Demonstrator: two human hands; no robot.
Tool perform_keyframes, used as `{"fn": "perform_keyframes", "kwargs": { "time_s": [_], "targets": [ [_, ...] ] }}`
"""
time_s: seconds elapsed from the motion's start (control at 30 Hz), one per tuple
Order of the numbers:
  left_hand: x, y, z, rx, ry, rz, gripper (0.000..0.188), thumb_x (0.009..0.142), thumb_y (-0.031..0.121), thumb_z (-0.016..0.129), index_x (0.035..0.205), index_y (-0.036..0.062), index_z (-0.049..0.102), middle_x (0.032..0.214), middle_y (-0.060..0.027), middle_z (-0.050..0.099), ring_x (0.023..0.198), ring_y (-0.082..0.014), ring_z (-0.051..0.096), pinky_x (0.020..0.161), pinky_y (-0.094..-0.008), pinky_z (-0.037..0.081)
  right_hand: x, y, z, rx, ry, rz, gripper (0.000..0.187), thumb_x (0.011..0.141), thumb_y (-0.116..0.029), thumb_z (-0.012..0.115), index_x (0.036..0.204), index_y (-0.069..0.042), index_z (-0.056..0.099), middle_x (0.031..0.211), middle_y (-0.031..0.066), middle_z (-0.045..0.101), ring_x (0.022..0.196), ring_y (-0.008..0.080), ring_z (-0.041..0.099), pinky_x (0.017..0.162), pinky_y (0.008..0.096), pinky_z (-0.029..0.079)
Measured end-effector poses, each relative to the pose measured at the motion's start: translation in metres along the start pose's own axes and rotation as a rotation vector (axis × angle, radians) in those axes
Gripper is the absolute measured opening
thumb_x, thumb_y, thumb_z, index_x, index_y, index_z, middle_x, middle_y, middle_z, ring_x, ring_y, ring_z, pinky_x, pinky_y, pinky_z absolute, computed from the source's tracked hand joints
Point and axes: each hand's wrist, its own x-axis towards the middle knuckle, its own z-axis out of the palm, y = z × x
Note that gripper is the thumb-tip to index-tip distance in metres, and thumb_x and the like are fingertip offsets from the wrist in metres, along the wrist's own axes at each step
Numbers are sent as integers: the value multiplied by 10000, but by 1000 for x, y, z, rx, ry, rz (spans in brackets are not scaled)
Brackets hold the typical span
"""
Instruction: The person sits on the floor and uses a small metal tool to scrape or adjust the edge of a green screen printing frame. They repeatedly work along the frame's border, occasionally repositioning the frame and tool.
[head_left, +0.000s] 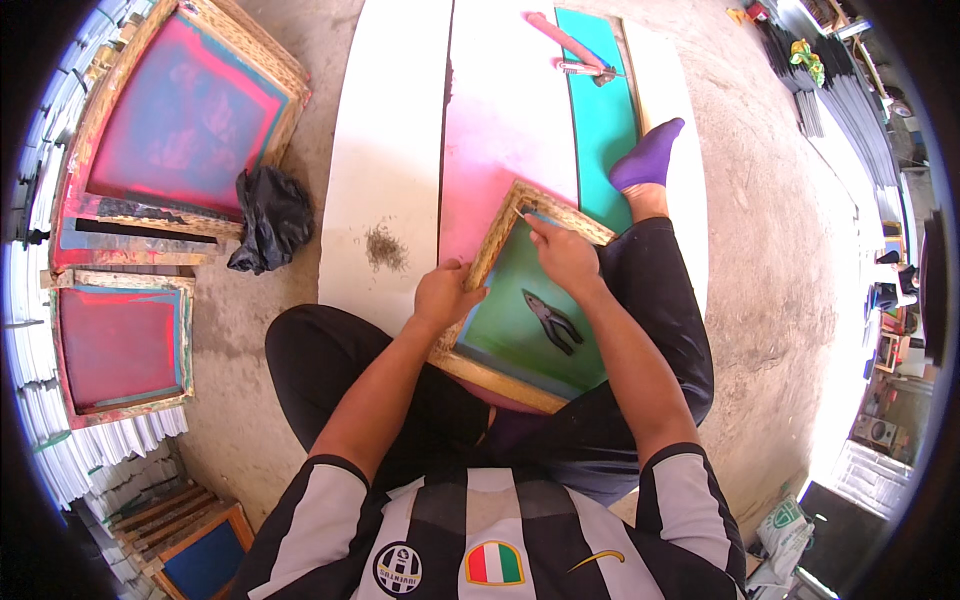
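A wooden screen-printing frame (493, 240) with green mesh (500, 310) lies tilted across my lap. My left hand (445, 297) is closed around the frame's left side, thumb over the wood. Near the frame's far corner, my right hand (563, 255) has its fingers pinched together against the inner edge. A small pale tip shows at those fingers; what it belongs to is too small to make out. Pliers (553, 322) with dark handles rest on the mesh, below my right hand and touched by neither hand.
Under me lie white, pink and teal boards (395, 150). A pink-handled tool with a metal spring (580, 55) sits at their far end, near my purple-socked foot (648, 155). Dark clippings (385, 248) lie left. Further left are a black plastic bag (270, 220) and stained screen frames (185, 110).
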Motion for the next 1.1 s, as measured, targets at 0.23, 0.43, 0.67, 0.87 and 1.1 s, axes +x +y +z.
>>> {"fn": "perform_keyframes", "kwargs": {
  "time_s": [0.23, 0.43, 0.67, 0.87, 1.1],
  "targets": [
    [-3, 1, 1, -28, 29, 16, 475, 800, 391, 850, 1078, 12, 781, 924, -162, 688, 848, -382, 703, 775, -482, 567, -5, -41, -24, -303, -134, 39, 466, 1074, -290, 517, 1538, -271, 562, 1077, 190, 766, 1010, 389, 748, 866, 546, 589],
    [-1, -1, 5, -11, 18, 24, 479, 791, 364, 853, 1078, -11, 773, 910, -172, 682, 831, -381, 699, 762, -481, 561, 11, -8, -14, 204, -221, 66, 470, 1093, -282, 483, 1556, -219, 530, 1133, 202, 754, 1045, 399, 736, 863, 560, 584],
    [-3, 7, -4, -41, 48, 37, 440, 793, 355, 856, 1050, 7, 775, 880, -167, 669, 812, -381, 690, 746, -478, 555, 4, 5, 16, -121, -1, -71, 505, 1071, -309, 578, 1569, -233, 540, 899, 165, 733, 841, 338, 743, 722, 527, 568],
    [-2, 0, -3, 32, 15, 21, 457, 808, 360, 851, 1120, 33, 783, 898, -165, 673, 826, -377, 694, 752, -479, 558, 15, 11, 22, 657, -214, 220, 464, 1079, -360, 575, 1538, -289, 569, 807, 159, 712, 686, 337, 690, 606, 485, 549],
    [-2, 4, 0, -10, 25, 19, 472, 807, 377, 853, 1109, 23, 777, 924, -168, 683, 845, -383, 696, 757, -485, 559, 22, 39, 48, 286, 98, -72, 495, 1085, -374, 596, 1568, -274, 553, 797, 98, 641, 541, 224, 554, 502, 397, 452]
  ]
}}
